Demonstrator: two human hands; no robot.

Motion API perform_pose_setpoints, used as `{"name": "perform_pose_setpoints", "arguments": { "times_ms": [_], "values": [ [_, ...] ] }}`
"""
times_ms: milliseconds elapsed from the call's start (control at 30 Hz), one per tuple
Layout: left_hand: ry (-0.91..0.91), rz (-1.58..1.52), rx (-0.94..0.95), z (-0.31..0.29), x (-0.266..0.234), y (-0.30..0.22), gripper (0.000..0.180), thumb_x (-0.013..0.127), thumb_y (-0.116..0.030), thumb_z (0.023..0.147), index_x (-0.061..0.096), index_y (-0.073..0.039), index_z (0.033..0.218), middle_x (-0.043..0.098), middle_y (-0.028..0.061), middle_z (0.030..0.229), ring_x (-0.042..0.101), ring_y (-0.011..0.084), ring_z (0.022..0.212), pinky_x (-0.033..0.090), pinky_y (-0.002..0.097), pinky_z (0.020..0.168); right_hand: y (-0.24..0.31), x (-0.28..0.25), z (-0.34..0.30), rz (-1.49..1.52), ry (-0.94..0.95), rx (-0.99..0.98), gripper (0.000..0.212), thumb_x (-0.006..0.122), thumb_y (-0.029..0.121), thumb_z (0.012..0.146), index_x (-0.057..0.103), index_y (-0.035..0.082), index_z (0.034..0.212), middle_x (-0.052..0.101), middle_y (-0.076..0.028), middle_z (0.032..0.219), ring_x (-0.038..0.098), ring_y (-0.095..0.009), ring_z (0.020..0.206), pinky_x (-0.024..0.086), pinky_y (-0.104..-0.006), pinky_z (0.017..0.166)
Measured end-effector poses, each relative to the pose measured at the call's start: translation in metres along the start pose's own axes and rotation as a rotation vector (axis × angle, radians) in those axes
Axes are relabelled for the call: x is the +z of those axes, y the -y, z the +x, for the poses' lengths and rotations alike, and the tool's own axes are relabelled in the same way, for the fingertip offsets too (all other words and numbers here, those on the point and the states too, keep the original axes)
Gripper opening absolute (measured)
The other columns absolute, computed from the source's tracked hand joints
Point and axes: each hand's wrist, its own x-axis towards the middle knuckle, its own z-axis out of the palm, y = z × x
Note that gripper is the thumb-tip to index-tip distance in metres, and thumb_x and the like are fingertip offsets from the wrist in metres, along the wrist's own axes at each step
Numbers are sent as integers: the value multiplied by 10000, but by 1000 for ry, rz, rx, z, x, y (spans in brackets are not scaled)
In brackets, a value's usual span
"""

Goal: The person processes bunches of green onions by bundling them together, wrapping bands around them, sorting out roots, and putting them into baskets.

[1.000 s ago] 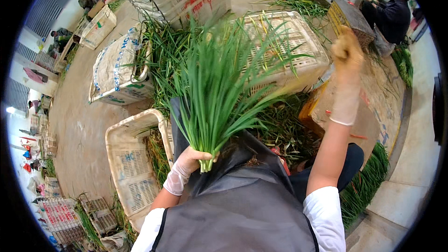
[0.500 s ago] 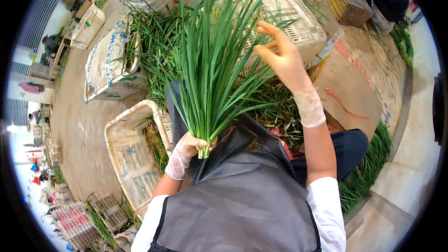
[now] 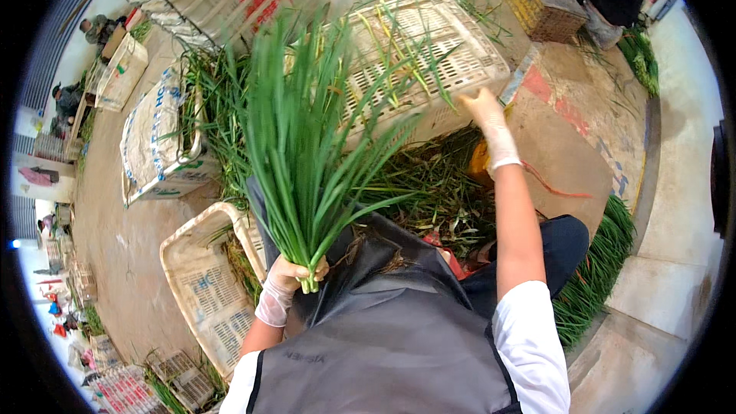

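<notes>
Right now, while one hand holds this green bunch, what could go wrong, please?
The left hand grips the leafy bunch only near its base, so single stalks might slip or the spread tops might sag. The right hand appears close to a corner of the pale crate, so it might bump the edge.

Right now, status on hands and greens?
Left hand gripping green bunch near stem ends. Right hand off the bunch, beside white crate, grip unclear. Loose leaves on crate; nothing seen blocking.
</notes>
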Motion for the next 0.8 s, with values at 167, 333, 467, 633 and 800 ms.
{"name": "perform_pose_setpoints", "arguments": {
  "times_ms": [167, 333, 467, 633, 800],
  "values": [
    [-136, 39, 192, 25, 37, -18, 346, 727, -187, 583, 532, -15, 811, 498, 30, 624, 471, 150, 473, 373, 301, 546, 3, 24, -5, 84, 158, 1, 443, 610, 388, 834, 650, -29, 979, 669, -167, 871, 643, -272, 784, 485, -356, 759],
    [-142, -127, 244, 46, 16, -21, 395, 687, -216, 677, 533, 10, 962, 544, 45, 797, 540, 156, 669, 475, 327, 660, 33, -30, -53, 1102, 295, -95, 185, 579, 175, 897, 652, 7, 924, 609, -13, 705, 521, -79, 605, 422, -226, 574],
    [-179, -211, 162, 103, 60, -23, 410, 612, -179, 802, 512, 16, 1149, 574, 45, 837, 565, 184, 816, 490, 304, 732, 79, -45, -122, 1111, 119, -27, 164, 546, 113, 901, 620, -22, 961, 555, -2, 691, 491, -71, 587, 390, -223, 549],
    [-294, -127, 108, 150, 61, 16, 259, 611, -116, 827, 598, 12, 1052, 650, 109, 951, 634, 211, 856, 525, 354, 773, 106, -14, -225, 537, 86, -482, 192, 591, 97, 866, 598, 23, 1042, 661, -143, 881, 648, -216, 745, 507, -322, 665],
    [-259, -423, 102, 150, 72, 39, 279, 622, -154, 871, 591, 21, 1087, 643, 127, 1023, 616, 225, 922, 496, 362, 856, 100, 4, -244, -47, -101, -688, 226, 578, 128, 829, 600, 41, 1036, 611, -103, 752, 624, -284, 674, 488, -379, 600]
  ]
}}
